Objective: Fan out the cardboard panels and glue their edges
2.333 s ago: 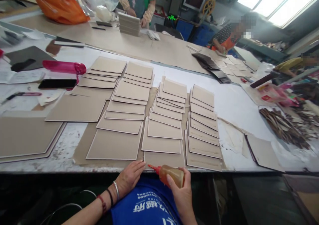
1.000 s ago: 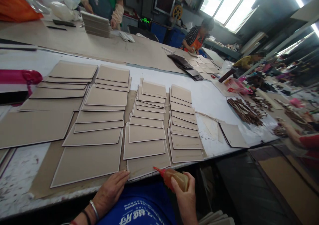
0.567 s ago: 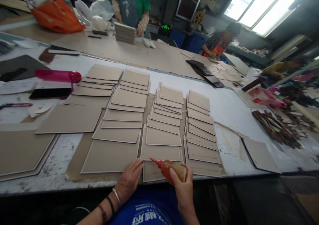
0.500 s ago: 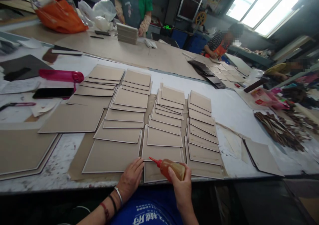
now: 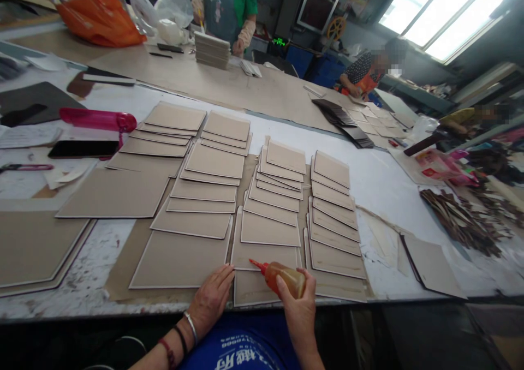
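My right hand (image 5: 298, 310) grips a squeeze bottle of amber glue (image 5: 284, 278), tilted with its red nozzle pointing left. The nozzle tip is over a beige board (image 5: 264, 254) near the front of the third column; whether it touches cannot be made out. Flat at the table's front, my left hand (image 5: 212, 294) rests with fingers stretched out, fingertips at the adjoining edges of that board and a larger beige board (image 5: 182, 263). Overlapping boards run back in several columns. Thin wet-looking streaks show on boards in the right column (image 5: 335, 260).
More boards (image 5: 36, 244) lie at left, near a black phone (image 5: 84, 149) and a pink case (image 5: 96, 120). Dark strips (image 5: 460, 217) are heaped at right. Across the table a person in green (image 5: 245, 4) stands behind a board stack (image 5: 212, 51); others work at right.
The nozzle has shifted slightly right along the front board. My left hand stays at the board edges. The person in green has raised a hand with a yellow tool above the stack.
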A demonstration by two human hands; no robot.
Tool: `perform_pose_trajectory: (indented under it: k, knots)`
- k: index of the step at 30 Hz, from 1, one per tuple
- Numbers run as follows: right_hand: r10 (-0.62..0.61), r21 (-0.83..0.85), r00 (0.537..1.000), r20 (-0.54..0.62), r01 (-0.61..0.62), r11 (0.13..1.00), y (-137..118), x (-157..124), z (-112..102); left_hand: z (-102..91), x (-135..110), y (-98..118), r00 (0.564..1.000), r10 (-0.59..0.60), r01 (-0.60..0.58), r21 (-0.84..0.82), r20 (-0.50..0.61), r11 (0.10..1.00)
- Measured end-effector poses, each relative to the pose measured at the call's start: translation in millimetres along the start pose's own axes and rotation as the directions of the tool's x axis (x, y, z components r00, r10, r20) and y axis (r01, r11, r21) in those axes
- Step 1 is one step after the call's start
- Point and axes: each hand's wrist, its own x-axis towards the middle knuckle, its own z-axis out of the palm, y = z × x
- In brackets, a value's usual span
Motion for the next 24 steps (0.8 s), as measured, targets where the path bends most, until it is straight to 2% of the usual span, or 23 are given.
perform_pose_trajectory:
  k: [8, 15, 20, 24]
  knots:
    - [0.012, -0.058, 0.983, -0.181, -0.023, 0.998, 18.2, 15.8, -39.5, -2.0, 0.1, -2.4, 0.998, 0.050, -0.051, 0.018, 0.022, 0.999]
    - [0.029, -0.104, 0.958, -0.284, -0.060, 0.993, 29.3, 30.9, -69.4, -2.4, 0.7, -3.9, 0.998, 0.059, -0.059, 0.011, -0.002, 0.998]
    - [0.025, -0.119, 0.945, -0.327, -0.068, 0.991, 33.2, 35.8, -80.7, -0.3, -0.9, -5.9, 0.998, 0.063, -0.063, 0.016, 0.012, 0.998]
    - [0.026, -0.102, 0.948, -0.317, -0.061, 0.993, 34.0, 33.2, -78.6, -1.4, 0.8, -5.7, 0.997, 0.077, -0.077, 0.023, -0.003, 0.997]
